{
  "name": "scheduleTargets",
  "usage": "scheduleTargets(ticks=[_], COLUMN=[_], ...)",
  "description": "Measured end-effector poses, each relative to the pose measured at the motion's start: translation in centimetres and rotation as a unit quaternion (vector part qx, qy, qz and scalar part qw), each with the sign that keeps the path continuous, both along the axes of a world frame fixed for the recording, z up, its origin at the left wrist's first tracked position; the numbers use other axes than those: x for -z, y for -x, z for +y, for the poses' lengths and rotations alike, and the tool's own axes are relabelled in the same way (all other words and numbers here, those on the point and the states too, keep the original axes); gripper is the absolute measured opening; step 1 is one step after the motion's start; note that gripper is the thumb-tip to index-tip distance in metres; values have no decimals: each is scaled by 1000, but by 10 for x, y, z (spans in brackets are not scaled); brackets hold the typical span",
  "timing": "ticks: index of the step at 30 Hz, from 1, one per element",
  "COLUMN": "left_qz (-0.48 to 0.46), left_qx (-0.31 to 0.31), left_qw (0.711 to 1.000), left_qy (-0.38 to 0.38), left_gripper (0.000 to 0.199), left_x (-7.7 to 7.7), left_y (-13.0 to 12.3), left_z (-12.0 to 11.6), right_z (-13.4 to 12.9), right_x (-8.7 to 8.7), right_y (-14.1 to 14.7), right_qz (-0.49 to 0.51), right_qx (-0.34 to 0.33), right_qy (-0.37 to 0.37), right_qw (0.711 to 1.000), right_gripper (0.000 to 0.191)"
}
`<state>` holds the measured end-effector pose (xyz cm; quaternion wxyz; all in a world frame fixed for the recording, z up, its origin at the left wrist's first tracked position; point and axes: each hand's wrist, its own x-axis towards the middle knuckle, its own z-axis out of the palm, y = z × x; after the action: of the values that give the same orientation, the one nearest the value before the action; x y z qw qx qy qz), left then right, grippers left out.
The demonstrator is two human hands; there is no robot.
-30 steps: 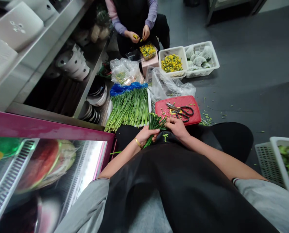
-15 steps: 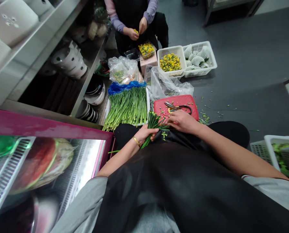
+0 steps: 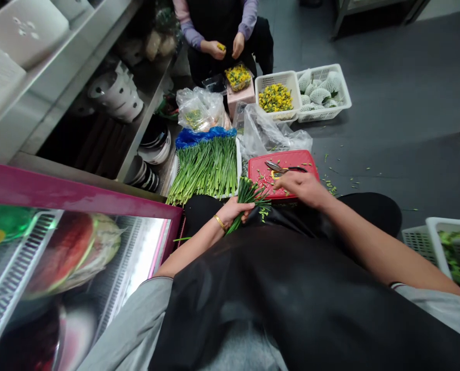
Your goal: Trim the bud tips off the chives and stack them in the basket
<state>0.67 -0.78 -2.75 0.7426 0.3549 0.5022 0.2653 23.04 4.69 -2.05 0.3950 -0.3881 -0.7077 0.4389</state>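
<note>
My left hand is closed around a bunch of flowering chives, held over my black apron with the tips pointing up and to the right. My right hand is just right of the bunch, above the near part of a red plastic lid or board. Its fingers are loosely bent and apart, and I see nothing held in them. Scissors with dark handles lie on the red surface among scattered green bits. Left of it, many more chive stems fill a white basket lined with blue plastic.
Opposite me a person's hands hold yellow flowers above a clear box of blossoms. White baskets hold yellow flowers and net-wrapped produce. A clear plastic bag lies between. Metal shelving and a lit display fridge border the left.
My right hand has moved away from the chive tips, rightward over the red surface. My left hand still grips the bunch. The other person's hands have come apart.
</note>
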Motion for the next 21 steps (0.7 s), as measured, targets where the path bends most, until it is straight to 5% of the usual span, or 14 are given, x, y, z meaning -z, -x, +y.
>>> scheduleTargets(ticks=[4, 8, 11, 14, 17, 19, 21], left_qz=[6, -5, -32, -42, -54, -66, -74], left_qx=[11, 13, 8, 1, 2, 6, 14], left_qw=[1000, 999, 999, 999, 998, 997, 996], left_qy=[10, 30, 30, 17, 21, 32, 42], left_gripper=[43, 44, 46, 48, 49, 48, 47], left_x=[3, 2, 0, -1, -1, 0, 0], left_y=[-2, -2, 0, 2, 3, 3, 2], left_z=[2, 1, 0, -1, -1, -1, 0], right_z=[-15, -19, -20, -14, -2, 4, 7], right_x=[-5, 2, 12, 21, 22, 15, 6], right_y=[21, 42, 49, 49, 36, 23, 14], right_qz=[-234, -323, -254, -69, 130, 133, 29], right_qx=[-55, -67, -43, 54, 123, 60, 3], right_qy=[-281, -338, -264, -43, 168, 198, 123], right_qw=[929, 881, 929, 995, 969, 969, 992], right_gripper=[24, 23, 20, 23, 34, 41, 39])
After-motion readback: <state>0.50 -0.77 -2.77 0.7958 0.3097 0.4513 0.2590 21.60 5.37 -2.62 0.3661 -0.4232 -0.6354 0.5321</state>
